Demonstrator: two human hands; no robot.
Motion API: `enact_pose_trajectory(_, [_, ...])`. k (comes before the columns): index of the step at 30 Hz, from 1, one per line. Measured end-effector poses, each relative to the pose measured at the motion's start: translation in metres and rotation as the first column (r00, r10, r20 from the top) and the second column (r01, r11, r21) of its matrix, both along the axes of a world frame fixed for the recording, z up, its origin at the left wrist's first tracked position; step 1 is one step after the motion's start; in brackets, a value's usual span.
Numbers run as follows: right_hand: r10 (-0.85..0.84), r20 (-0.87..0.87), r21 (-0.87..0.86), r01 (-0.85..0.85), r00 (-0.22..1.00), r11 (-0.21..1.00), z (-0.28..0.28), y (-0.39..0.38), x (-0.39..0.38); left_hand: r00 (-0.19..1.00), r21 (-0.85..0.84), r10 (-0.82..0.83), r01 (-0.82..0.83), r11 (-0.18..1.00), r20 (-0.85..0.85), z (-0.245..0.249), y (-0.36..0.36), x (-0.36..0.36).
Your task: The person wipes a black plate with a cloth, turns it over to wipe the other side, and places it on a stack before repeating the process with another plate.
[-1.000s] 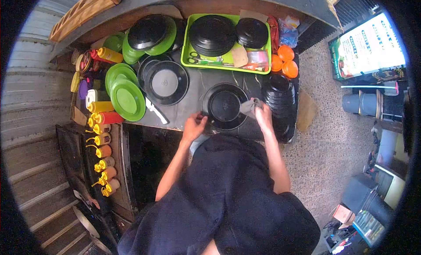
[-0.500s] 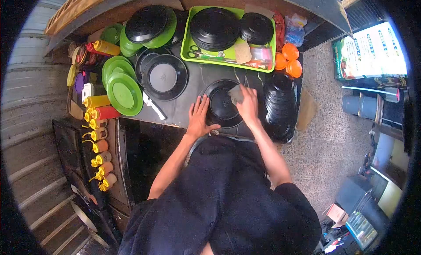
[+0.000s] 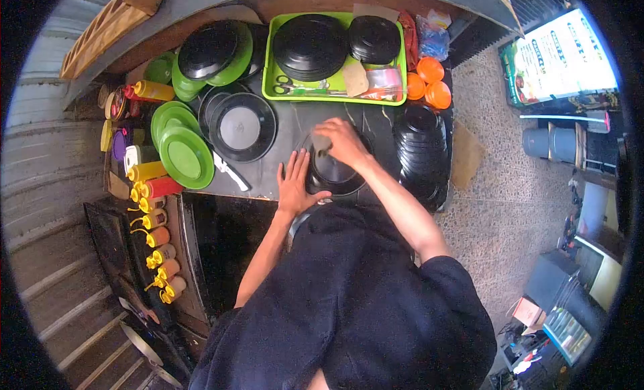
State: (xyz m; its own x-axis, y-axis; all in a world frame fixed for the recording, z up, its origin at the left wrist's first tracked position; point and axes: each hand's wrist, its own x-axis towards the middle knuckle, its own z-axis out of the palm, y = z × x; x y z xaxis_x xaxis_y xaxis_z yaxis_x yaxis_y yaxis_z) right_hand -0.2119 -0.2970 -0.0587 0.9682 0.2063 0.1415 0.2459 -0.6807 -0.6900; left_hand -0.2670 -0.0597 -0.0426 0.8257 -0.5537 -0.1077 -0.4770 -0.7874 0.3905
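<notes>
A black plate [image 3: 333, 172] lies on the dark table in front of me. My left hand [image 3: 295, 182] rests flat with fingers spread at the plate's left edge. Over the plate, my right hand [image 3: 343, 143] is closed on a greyish cloth [image 3: 322, 143] and presses it near the far left part of the plate. To the right stands a stack of black plates [image 3: 421, 148]. Left of my hands is another black plate [image 3: 242, 127], partly over further dark plates. A white-handled knife [image 3: 231, 173] lies beside the green plates [image 3: 184, 157].
A lime-green tray [image 3: 270, 74] at the back carries stacked black plates, scissors and small packets. Orange lids [image 3: 438, 94] sit right of it. Several yellow-capped sauce bottles [image 3: 155, 219] line the left side. A dark shelf edge [image 3: 429, 2] overhangs the back.
My right hand has moved the cloth left across the plate, from its right side to its far left part. The left hand stays at the plate's edge. The view has shifted slightly.
</notes>
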Motion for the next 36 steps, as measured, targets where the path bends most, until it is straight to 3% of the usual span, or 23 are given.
enact_pose_trajectory(3, [-0.226,-0.081,-0.002,0.226,0.971,0.974,0.019,-0.031,-0.029,1.0,0.028,0.007,-0.007,1.0,-0.008,0.002,-0.001,0.0])
enact_pose_trajectory(4, [-0.218,-0.086,0.002,0.219,0.972,0.976,0.021,-0.036,-0.043,1.0,0.033,0.012,-0.012,0.999,-0.016,0.004,-0.002,0.0])
enact_pose_trajectory(6, [-0.361,-0.115,-0.132,0.346,0.926,0.929,0.028,-0.036,-0.077,1.0,0.027,0.014,-0.013,1.0,-0.006,0.006,-0.001,0.001])
enact_pose_trajectory(7, [-0.359,-0.118,-0.133,0.344,0.926,0.93,0.025,-0.034,-0.093,1.0,0.011,0.012,-0.012,1.0,0.004,0.006,-0.002,0.0])
enact_pose_trajectory(9, [-0.402,-0.18,-0.29,0.343,0.898,0.894,0.02,-0.031,-0.121,1.0,0.01,0.008,-0.008,1.0,-0.005,0.007,-0.003,0.001])
enact_pose_trajectory(11, [-0.401,-0.261,-0.272,0.332,0.878,0.903,0.047,-0.036,-0.123,1.0,0.009,0.01,-0.009,1.0,-0.009,0.007,-0.004,-0.002])
enact_pose_trajectory(13, [-0.395,-0.415,-0.099,0.391,0.82,0.915,0.05,-0.05,-0.115,0.998,-0.102,0.05,-0.053,0.993,-0.029,0.004,0.0,-0.003])
enact_pose_trajectory(14, [-0.428,-0.338,-0.07,0.432,0.838,0.899,0.039,-0.057,-0.107,0.998,-0.099,0.059,-0.061,0.993,-0.024,0.002,0.003,-0.005])
enact_pose_trajectory(16, [-0.451,-0.222,-0.049,0.452,0.864,0.89,0.055,-0.059,-0.084,0.994,-0.256,0.104,-0.107,0.961,-0.025,-0.005,0.01,-0.009])
enact_pose_trajectory(18, [-0.444,-0.144,-0.009,0.448,0.884,0.894,0.052,-0.052,-0.065,0.995,-0.256,0.095,-0.098,0.962,-0.025,-0.008,0.015,-0.01])
enact_pose_trajectory(20, [-0.303,-0.091,-0.043,0.301,0.948,0.953,0.034,-0.04,-0.05,0.996,-0.275,0.08,-0.085,0.958,-0.03,-0.006,0.017,-0.01])
enact_pose_trajectory(25, [-0.177,-0.019,0.006,0.177,0.984,0.984,0.012,-0.013,-0.019,0.985,-0.281,0.139,-0.162,0.946,-0.1,-0.004,0.015,-0.013])
enact_pose_trajectory(28, [0.008,0.036,0.034,-0.009,0.999,0.999,0.01,0.011,-0.004,0.992,-0.351,0.114,-0.124,0.928,-0.047,-0.011,0.019,-0.012])
enact_pose_trajectory(29, [0.01,0.035,0.034,-0.011,0.999,0.999,0.01,0.02,-0.004,0.992,-0.351,0.117,-0.126,0.928,-0.048,-0.014,0.02,-0.012])
enact_pose_trajectory(31, [0.175,0.018,0.018,-0.176,0.984,0.984,0.012,0.038,-0.011,0.991,-0.312,0.128,-0.134,0.941,-0.039,-0.013,0.018,-0.014])
enact_pose_trajectory(33, [0.224,0.081,0.012,-0.226,0.971,0.974,0.016,0.049,-0.028,0.986,-0.376,0.155,-0.168,0.911,-0.065,-0.018,0.017,-0.013])
enact_pose_trajectory(36, [0.32,0.067,0.053,-0.324,0.945,0.945,0.007,0.057,-0.052,0.987,-0.428,0.159,-0.128,0.895,0.037,-0.025,0.021,-0.016])
